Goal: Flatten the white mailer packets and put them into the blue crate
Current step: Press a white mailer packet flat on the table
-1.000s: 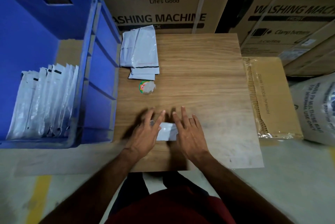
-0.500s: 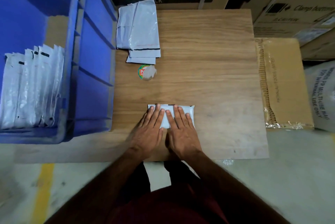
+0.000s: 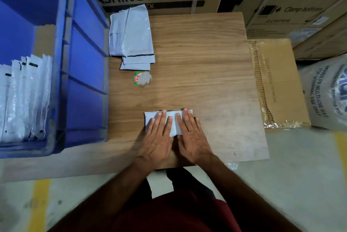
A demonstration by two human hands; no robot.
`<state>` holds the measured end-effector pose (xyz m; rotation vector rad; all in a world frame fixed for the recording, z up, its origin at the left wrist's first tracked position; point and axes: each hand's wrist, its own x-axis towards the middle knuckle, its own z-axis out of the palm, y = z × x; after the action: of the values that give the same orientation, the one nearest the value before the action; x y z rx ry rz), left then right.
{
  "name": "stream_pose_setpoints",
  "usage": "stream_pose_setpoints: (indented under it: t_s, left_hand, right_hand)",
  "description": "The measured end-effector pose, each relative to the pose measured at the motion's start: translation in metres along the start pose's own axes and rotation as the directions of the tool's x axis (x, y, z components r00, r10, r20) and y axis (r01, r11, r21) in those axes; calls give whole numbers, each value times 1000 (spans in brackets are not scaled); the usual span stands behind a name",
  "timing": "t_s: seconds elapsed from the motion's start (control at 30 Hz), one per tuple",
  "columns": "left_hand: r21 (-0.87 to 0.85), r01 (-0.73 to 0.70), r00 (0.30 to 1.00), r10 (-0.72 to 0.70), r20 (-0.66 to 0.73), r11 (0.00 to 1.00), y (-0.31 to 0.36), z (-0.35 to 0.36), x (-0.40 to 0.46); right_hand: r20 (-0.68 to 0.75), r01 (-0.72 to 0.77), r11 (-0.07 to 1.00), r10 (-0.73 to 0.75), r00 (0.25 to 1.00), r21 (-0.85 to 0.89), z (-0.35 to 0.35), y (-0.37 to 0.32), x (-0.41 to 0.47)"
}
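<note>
Under 2 flat-fingered hands, left hand (image 3: 158, 140) and right hand (image 3: 192, 138), white mailer packet (image 3: 173, 125) lies creased.

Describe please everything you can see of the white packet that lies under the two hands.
The white packet is a small rectangular mailer of smooth, plastic-looking film. It lies flat on the wooden board, near its front edge, long side running left to right. The left hand and the right hand press on it side by side with straight fingers, covering most of it; only the far edge, the left corner and a strip between the hands show. A dark mark shows at its far edge.
</note>
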<state>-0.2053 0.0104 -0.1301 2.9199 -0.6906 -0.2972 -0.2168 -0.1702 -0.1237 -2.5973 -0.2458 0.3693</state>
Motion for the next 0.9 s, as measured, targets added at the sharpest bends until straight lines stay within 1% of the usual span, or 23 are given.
stream_pose_setpoints:
  t_s: [0.07,0.17,0.23,0.33,0.4,0.47,0.5,0.63,0.77,0.83,0.9]
  left_hand:
    - [0,-60,998,59,25,998,0,4,3]
    - [-25,-34,998,35,54,999,2,5,2]
    - [-41,-45,997,48,65,998,3,1,2]
    - [-26,-82,996,83,22,996,-4,-11,2]
    - [-47,-40,999,39,-15,998,-11,-12,-3]
    - [-87,36,999,-37,-6,996,-17,-9,-8]
    - [-96,51,999,-51,7,994,-19,-6,-10]
    - [-92,8,999,-5,32,996,-26,-3,-8]
    - [-43,-34,996,37,75,999,-35,-16,-8]
    - [-37,-58,993,62,105,998,-41,-26,-2]
    - [-42,-99,987,104,126,994,-46,-33,1]
  right_hand:
    - [-14,-35,999,35,999,11,0,8,-4]
    - [-2,-42,999,42,999,-13,5,14,-8]
    - [6,-55,998,55,998,-18,6,11,-7]
    - [-12,-68,997,68,998,-40,2,2,-4]
    - [-13,-25,999,25,1000,-41,3,-8,0]
    - [5,19,998,-19,1000,-52,8,-17,3]
    - [14,28,997,-27,1000,-68,10,-19,5]
    - [37,-10,996,13,999,-87,17,-19,8]
    - [82,12,998,-8,997,-56,3,-21,7]
    - [81,14,998,-9,997,-64,-5,-22,7]
    - [74,-25,995,32,997,-94,-9,-22,6]
